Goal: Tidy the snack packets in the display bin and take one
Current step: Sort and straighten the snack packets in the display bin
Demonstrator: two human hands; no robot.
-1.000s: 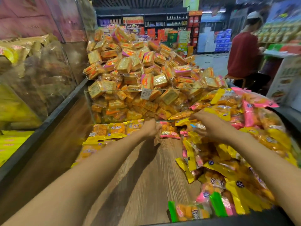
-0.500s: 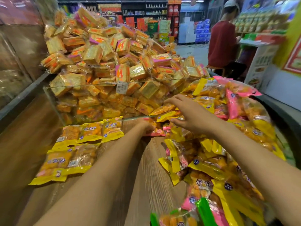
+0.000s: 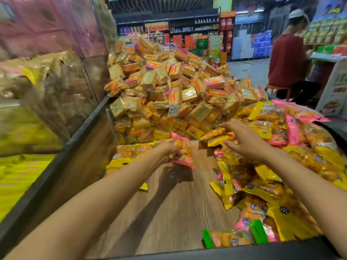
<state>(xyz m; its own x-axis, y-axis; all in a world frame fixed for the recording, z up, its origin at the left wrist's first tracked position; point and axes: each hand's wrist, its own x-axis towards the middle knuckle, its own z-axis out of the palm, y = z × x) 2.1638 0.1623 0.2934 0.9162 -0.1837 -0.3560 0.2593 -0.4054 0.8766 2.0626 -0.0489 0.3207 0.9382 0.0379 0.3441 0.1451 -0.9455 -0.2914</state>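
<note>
Gripping pink-edged, seemingly orange-filled packet (image 3: pixel 183 150), left hand (image 3: pixel 169 149).

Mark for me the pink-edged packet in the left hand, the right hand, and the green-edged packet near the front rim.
pink-edged packet (image 3: pixel 185 150), head view, its clear middle.
right hand (image 3: pixel 244 139), head view, back of the hand.
green-edged packet (image 3: pixel 225 239), head view, its clear middle.
</note>
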